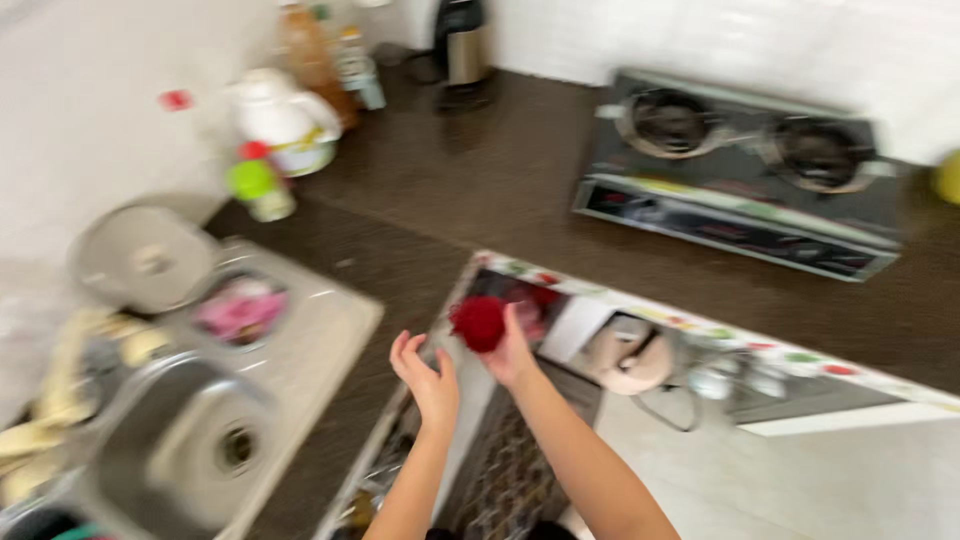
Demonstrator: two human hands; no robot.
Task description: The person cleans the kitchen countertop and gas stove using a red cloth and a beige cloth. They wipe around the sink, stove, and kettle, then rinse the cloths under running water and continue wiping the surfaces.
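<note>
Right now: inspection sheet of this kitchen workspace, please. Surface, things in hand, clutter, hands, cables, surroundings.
Surface: dark countertop, blurred.
Things in hand: red fuzzy ball, held over an open drawer.
Clutter: bottles, white jug, green-capped container, pot lid by the sink.
Hands: right hand holds the ball; left hand open beside it.
Cables: nothing seen.
Surroundings: two-burner stove, kettle, white tiled wall.

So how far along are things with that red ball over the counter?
Little looks finished: the sink shows no red item in it, and the stove sits bare. In hand: the right hand holds a red fuzzy ball, the left hand open beside it. Where it ends up is still undecided; the blur hides detail.
</note>
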